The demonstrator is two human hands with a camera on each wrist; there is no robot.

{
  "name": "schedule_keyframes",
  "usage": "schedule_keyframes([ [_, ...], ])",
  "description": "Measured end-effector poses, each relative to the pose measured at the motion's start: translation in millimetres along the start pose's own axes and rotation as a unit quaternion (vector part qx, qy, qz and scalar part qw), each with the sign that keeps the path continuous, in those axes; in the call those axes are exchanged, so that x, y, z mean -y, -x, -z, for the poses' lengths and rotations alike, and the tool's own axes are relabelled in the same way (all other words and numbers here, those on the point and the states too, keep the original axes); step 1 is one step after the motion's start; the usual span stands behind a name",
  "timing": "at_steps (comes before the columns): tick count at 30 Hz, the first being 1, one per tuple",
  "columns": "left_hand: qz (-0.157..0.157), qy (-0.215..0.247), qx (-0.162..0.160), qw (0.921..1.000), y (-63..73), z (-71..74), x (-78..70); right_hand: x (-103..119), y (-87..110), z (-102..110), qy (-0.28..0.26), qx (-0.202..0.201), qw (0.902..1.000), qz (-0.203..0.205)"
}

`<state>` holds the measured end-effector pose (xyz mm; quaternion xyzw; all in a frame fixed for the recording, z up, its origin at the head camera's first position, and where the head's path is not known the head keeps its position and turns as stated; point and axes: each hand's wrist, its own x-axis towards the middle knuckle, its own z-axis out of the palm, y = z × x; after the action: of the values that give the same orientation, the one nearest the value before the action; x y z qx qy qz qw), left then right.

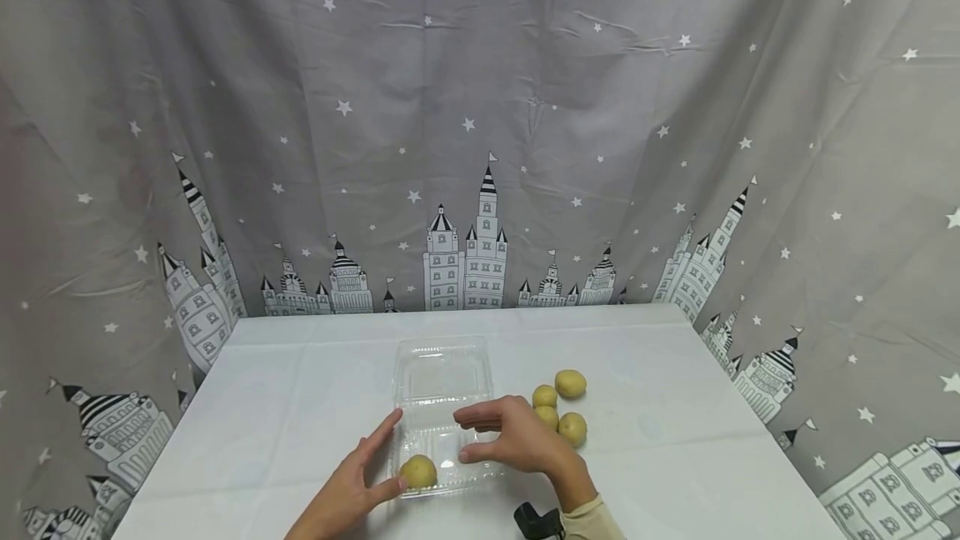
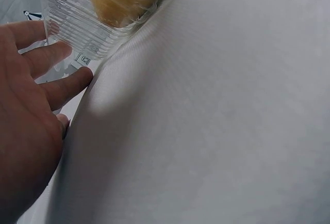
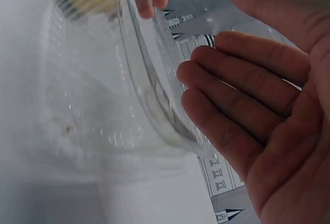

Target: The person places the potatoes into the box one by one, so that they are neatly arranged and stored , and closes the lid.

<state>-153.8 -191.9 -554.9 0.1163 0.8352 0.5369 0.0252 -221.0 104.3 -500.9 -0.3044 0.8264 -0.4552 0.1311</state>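
Observation:
A clear plastic clamshell container (image 1: 444,445) lies opened out on the table, its lid (image 1: 442,369) folded back toward the far side. One yellow potato (image 1: 418,472) sits in the near left corner of its base. My left hand (image 1: 348,482) is at the base's left side, fingers spread and mostly straight; in the left wrist view its fingertips reach the ribbed wall (image 2: 77,25). Over the base's right part hovers my right hand (image 1: 517,437), thumb apart from extended fingers. Nothing is between them, and the right wrist view shows the palm (image 3: 289,152) bare.
Several potatoes (image 1: 572,429) are grouped on the white table (image 1: 660,432) just right of the container and right hand. A black device (image 1: 537,521) is at the right wrist. Behind the table hangs a grey curtain (image 1: 465,73) printed with castles and stars.

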Motion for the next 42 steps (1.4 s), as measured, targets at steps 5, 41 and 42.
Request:
schedule_keyframes([
  [5, 0.0, -0.002, -0.004, 1.0, 0.5, 0.3, -0.5, -5, 4.4, 7, 0.007, -0.002, 0.9999, 0.007],
  [41, 0.006, 0.022, 0.007, 0.9997, 3.2, 0.0, 0.6, -35, 66.9, 73, 0.113, -0.05, 0.9923, 0.002],
  [42, 0.008, 0.024, 0.008, 0.9996, 3.5, -0.3, 0.9, -37, 69.0, 75, 0.118, -0.053, 0.9916, 0.004],
])
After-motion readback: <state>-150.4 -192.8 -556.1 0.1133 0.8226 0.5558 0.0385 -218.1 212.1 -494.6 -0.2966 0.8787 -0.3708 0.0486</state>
